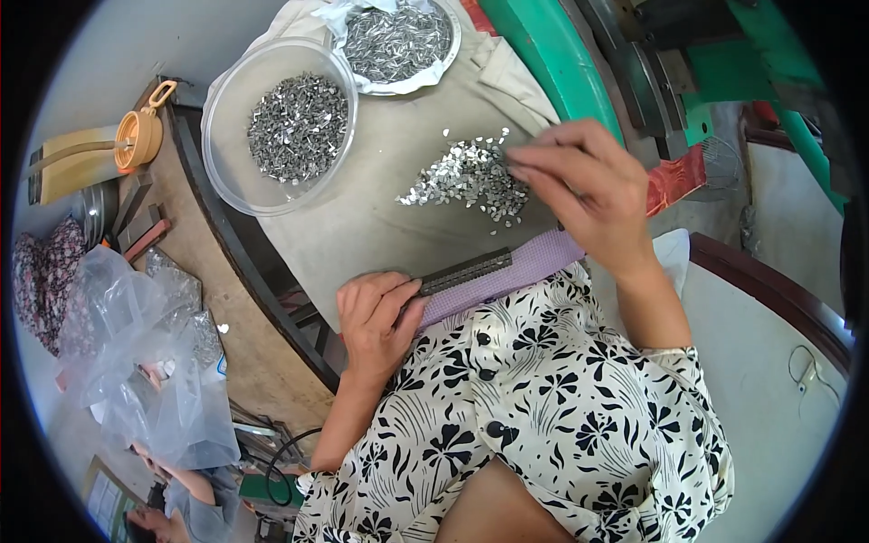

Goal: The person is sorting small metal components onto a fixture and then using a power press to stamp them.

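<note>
While the left end of a dark, narrow slotted bar point(469, 271) is gripped between the thumb and fingers of the left hand point(373, 315), the right hand point(597, 185) is held above the right edge of a loose heap of small silver pieces point(457, 176). Of the two hands, the left is closed on the bar; on the right, the thumb and forefinger are drawn close together, but whether a piece is pinched between them cannot be told.

The bar is placed at the centre of the frame, slanted upward to the right, and is backed along its lower side by a purple textured cloth point(543, 257). Just above it, the heap is spread on a desk covered with a greyish cloth point(380, 237). At the upper left of the heap, a clear plastic tub point(217, 167) is partly filled with dark metal bits point(299, 127). At the top of the frame, a bowl lined with white plastic point(444, 71) is filled with slender silvery parts point(398, 41). Green machinery point(543, 54) can be seen at the upper right, and clear plastic bags point(145, 362) are piled at the left.
</note>
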`<state>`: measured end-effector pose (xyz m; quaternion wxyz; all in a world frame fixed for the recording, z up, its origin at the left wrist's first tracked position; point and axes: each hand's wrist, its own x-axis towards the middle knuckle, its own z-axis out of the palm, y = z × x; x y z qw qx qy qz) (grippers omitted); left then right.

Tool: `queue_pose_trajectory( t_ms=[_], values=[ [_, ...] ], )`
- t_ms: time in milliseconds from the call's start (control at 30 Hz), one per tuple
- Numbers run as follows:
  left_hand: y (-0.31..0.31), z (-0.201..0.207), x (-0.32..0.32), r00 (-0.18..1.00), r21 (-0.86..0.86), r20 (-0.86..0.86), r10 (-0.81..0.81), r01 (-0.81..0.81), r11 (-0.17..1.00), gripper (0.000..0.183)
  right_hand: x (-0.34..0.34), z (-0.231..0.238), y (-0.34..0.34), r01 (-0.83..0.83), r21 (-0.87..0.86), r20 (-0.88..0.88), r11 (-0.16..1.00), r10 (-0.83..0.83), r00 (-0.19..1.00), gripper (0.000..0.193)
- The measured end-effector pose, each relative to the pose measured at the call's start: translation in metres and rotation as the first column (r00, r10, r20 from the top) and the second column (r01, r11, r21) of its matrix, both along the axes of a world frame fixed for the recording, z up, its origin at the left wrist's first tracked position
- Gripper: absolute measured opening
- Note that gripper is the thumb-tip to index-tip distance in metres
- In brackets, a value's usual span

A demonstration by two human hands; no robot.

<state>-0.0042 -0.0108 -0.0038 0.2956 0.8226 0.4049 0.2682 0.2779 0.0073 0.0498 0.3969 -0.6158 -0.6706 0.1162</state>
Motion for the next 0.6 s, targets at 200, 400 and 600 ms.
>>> queue_pose_trajectory(
  t_ms=[200,400,600],
  values=[
    [-0.001,0.001,0.000,1.000,0.011,-0.012,-0.003,0.003,1.000,0.029,0.004,0.011,0.031,-0.149,-0.042,0.118,0.988,0.153,0.981,0.010],
    [0.000,0.002,0.000,0.999,-0.020,-0.052,0.004,-0.005,1.000,0.030,0.013,0.007,-0.004,-0.218,-0.221,0.123,0.951,0.249,0.960,0.010],
    [0.000,0.001,0.000,0.999,-0.005,-0.043,-0.002,0.002,1.000,0.030,0.005,-0.011,-0.052,-0.246,-0.286,0.092,0.926,0.282,0.955,0.013]
  ],
)
